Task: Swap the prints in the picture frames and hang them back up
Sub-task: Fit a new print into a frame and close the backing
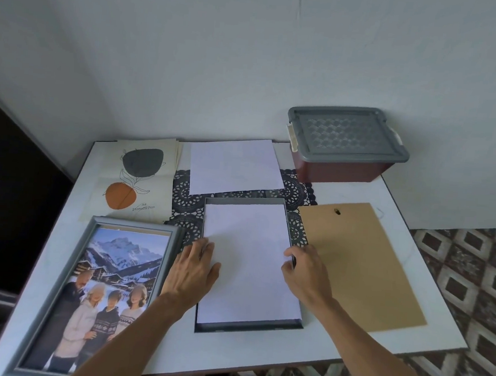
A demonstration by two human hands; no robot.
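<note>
Hands (pixel 197 268) (pixel 305 274) press white sheet (pixel 250 262) flat inside grey frame (pixel 247 328).

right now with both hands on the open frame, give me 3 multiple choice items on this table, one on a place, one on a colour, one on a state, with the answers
1. Where does the brown backing board lie?
A. to the right of the open frame
B. on top of the storage box
C. under the family photo frame

2. What colour is the lid of the storage box?
A. yellow
B. grey
C. green

3. What state is the open frame in?
A. closed with its backing on
B. hanging on the wall
C. lying face down, back off, a white sheet inside

Answers:
1 A, the board lies flat on the table beside the right hand.
2 B, the grey lid sits on a dark red base.
3 C, the left hand presses the white sheet inside the frame's rim.
</note>
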